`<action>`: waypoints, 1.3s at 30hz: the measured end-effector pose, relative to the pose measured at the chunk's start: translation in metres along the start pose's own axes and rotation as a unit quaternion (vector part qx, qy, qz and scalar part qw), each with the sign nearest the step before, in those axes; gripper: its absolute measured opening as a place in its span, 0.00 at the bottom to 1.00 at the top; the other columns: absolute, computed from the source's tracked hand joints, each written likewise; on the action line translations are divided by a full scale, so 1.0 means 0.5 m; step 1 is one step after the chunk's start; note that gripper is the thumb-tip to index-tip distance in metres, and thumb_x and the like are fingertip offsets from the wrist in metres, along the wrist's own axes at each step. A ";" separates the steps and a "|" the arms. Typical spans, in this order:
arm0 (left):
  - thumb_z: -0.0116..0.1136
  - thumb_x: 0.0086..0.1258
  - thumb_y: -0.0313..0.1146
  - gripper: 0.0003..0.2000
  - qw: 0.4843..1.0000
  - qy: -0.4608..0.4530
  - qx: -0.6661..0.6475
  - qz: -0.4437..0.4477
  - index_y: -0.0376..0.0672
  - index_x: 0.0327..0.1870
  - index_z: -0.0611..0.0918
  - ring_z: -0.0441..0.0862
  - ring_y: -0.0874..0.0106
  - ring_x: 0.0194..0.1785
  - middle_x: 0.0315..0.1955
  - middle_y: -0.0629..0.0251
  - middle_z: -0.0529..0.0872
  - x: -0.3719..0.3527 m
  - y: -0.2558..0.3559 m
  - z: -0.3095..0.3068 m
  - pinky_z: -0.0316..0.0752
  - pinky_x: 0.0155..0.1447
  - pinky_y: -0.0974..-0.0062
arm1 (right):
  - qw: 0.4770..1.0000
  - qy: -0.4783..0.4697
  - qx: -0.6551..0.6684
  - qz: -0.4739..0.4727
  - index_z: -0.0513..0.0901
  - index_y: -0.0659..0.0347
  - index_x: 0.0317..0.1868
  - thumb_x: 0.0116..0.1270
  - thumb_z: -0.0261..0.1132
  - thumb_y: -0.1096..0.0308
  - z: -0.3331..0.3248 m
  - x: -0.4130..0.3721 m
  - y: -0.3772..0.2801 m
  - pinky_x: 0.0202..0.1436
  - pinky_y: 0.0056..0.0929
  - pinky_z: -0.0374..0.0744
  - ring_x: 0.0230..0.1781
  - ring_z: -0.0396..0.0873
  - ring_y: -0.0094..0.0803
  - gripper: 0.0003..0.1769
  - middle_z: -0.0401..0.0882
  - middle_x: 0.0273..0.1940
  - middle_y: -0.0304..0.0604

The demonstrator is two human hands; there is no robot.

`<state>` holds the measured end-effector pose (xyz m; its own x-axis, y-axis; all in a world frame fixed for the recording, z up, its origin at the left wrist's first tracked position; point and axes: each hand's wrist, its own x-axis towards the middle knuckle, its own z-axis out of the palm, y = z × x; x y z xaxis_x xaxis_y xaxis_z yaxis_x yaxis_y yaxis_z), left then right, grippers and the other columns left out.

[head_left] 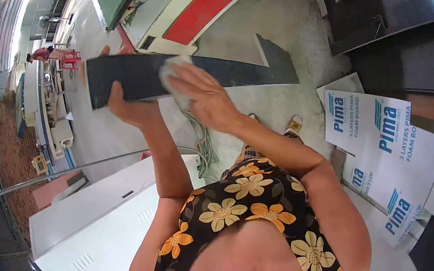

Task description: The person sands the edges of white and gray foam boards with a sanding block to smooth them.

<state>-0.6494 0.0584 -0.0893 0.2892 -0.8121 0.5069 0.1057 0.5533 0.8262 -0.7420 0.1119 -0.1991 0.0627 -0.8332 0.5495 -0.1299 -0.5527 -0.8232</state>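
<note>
A long dark board (126, 76) stretches from my left hand across to the right, where it meets a second dark piece at an angle. My left hand (131, 110) grips the near end of the board, thumb on its face and fingertips showing past the far edge. Over the same face, my right hand (208, 95) presses a bunched white cloth (171, 72) under flattened fingers. The cloth lies partly hidden beneath that hand.
White foam boards (390, 153) printed with blue lettering lean on the right. A white cabinet (102, 219) stands at lower left, and a coiled hose or cable (207, 148) lies on the floor. Farther off, a person (41, 54) is near a red stool (70, 60).
</note>
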 end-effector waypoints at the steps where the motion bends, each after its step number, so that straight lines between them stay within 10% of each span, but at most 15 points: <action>1: 0.49 0.54 0.42 0.32 1.000 -0.004 0.020 0.016 0.36 0.62 0.66 0.76 0.51 0.54 0.51 0.43 0.76 0.007 -0.004 -0.015 0.76 0.54 0.53 | 1.000 -0.007 -0.010 0.029 0.68 0.56 0.66 0.55 0.56 0.77 0.006 -0.039 0.055 0.73 0.41 0.54 0.72 0.54 0.43 0.33 0.59 0.70 0.45; 6: 0.48 0.50 0.40 0.36 0.999 0.009 0.037 -0.033 0.45 0.66 0.59 0.77 0.54 0.53 0.58 0.48 0.71 0.013 -0.010 -0.091 0.79 0.54 0.58 | 0.963 0.056 0.026 0.261 0.66 0.59 0.66 0.72 0.47 0.58 0.016 -0.282 0.367 0.74 0.33 0.52 0.71 0.56 0.37 0.26 0.58 0.70 0.46; 10: 0.47 0.51 0.41 0.36 0.998 0.013 0.053 -0.015 0.45 0.67 0.59 0.77 0.54 0.54 0.58 0.48 0.71 0.021 -0.016 -0.123 0.78 0.55 0.57 | 0.920 0.026 0.086 0.381 0.68 0.57 0.66 0.73 0.47 0.57 0.010 -0.246 0.359 0.73 0.35 0.52 0.72 0.55 0.40 0.25 0.59 0.70 0.44; 13: 0.46 0.52 0.42 0.36 0.998 0.016 0.062 -0.013 0.45 0.67 0.58 0.76 0.54 0.55 0.58 0.47 0.71 0.019 -0.014 -0.119 0.78 0.55 0.57 | 0.987 0.025 0.006 0.156 0.69 0.55 0.65 0.72 0.48 0.58 0.055 -0.161 0.242 0.73 0.38 0.54 0.71 0.57 0.44 0.24 0.62 0.69 0.43; 16: 0.46 0.53 0.42 0.36 0.998 0.013 0.057 -0.029 0.45 0.68 0.58 0.76 0.54 0.56 0.59 0.47 0.70 0.016 -0.011 -0.121 0.78 0.56 0.57 | 0.991 0.014 -0.010 0.134 0.70 0.56 0.64 0.71 0.50 0.59 0.051 -0.131 0.156 0.72 0.40 0.55 0.69 0.59 0.47 0.23 0.64 0.67 0.44; 19: 0.47 0.56 0.43 0.35 0.996 0.019 0.086 -0.019 0.41 0.67 0.59 0.76 0.55 0.56 0.59 0.47 0.70 0.018 -0.013 -0.123 0.78 0.56 0.58 | 0.977 0.093 -0.007 0.194 0.72 0.57 0.61 0.72 0.49 0.60 0.057 -0.235 0.340 0.68 0.37 0.62 0.64 0.67 0.44 0.21 0.71 0.62 0.49; 21: 0.48 0.57 0.44 0.34 0.994 0.018 0.102 -0.019 0.37 0.66 0.60 0.76 0.56 0.56 0.59 0.47 0.70 0.014 -0.011 -0.124 0.78 0.56 0.59 | 0.893 -0.007 -0.077 0.444 0.74 0.60 0.58 0.73 0.47 0.60 0.002 -0.318 0.433 0.59 0.37 0.70 0.56 0.74 0.44 0.20 0.77 0.54 0.52; 24: 0.47 0.60 0.45 0.33 0.996 0.006 0.086 -0.032 0.30 0.63 0.63 0.75 0.57 0.57 0.59 0.47 0.71 0.007 -0.014 -0.105 0.78 0.56 0.61 | 0.864 -0.038 -0.124 0.486 0.75 0.63 0.56 0.74 0.46 0.60 -0.037 -0.282 0.374 0.52 0.39 0.74 0.49 0.78 0.46 0.20 0.80 0.48 0.55; 27: 0.45 0.62 0.44 0.32 0.995 0.012 0.079 -0.055 0.26 0.61 0.65 0.75 0.58 0.58 0.59 0.46 0.71 -0.020 -0.016 -0.054 0.78 0.56 0.62 | 0.964 0.138 0.053 0.222 0.74 0.59 0.58 0.73 0.47 0.61 0.050 -0.214 0.290 0.64 0.36 0.67 0.61 0.70 0.42 0.19 0.72 0.61 0.49; 31: 0.44 0.64 0.44 0.31 0.993 0.051 0.079 -0.076 0.26 0.62 0.64 0.73 0.58 0.60 0.58 0.47 0.73 -0.037 -0.005 -0.009 0.76 0.58 0.61 | 0.986 0.083 0.003 0.143 0.73 0.61 0.61 0.73 0.48 0.62 0.014 -0.146 0.196 0.71 0.29 0.58 0.67 0.64 0.37 0.21 0.68 0.64 0.47; 33: 0.44 0.66 0.43 0.30 0.992 0.053 0.064 -0.090 0.26 0.62 0.64 0.72 0.58 0.61 0.58 0.48 0.73 -0.038 -0.006 -0.008 0.76 0.58 0.60 | 0.965 0.134 -0.012 0.225 0.75 0.63 0.58 0.73 0.49 0.56 0.018 -0.229 0.325 0.65 0.32 0.66 0.62 0.70 0.43 0.22 0.74 0.58 0.51; 35: 0.45 0.68 0.43 0.29 0.990 0.046 0.057 -0.121 0.26 0.62 0.64 0.72 0.58 0.62 0.58 0.49 0.73 -0.045 -0.008 -0.024 0.75 0.59 0.59 | 0.849 -0.118 -0.212 0.470 0.77 0.63 0.55 0.72 0.49 0.58 -0.045 -0.291 0.390 0.54 0.42 0.74 0.49 0.77 0.52 0.21 0.79 0.49 0.56; 39: 0.49 0.71 0.44 0.29 0.987 0.088 0.078 -0.107 0.25 0.61 0.64 0.72 0.58 0.61 0.57 0.50 0.74 -0.085 -0.060 -0.034 0.74 0.60 0.58 | 0.868 0.072 -0.174 0.459 0.80 0.66 0.48 0.71 0.51 0.52 -0.057 -0.344 0.391 0.44 0.46 0.75 0.39 0.78 0.57 0.24 0.81 0.39 0.60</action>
<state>-0.6486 0.0795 -0.1400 0.4394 -0.8544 0.2775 0.0382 0.3264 0.9444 -0.8063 0.1477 -0.4506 -0.3463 -0.8946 -0.2824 -0.3525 0.4030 -0.8446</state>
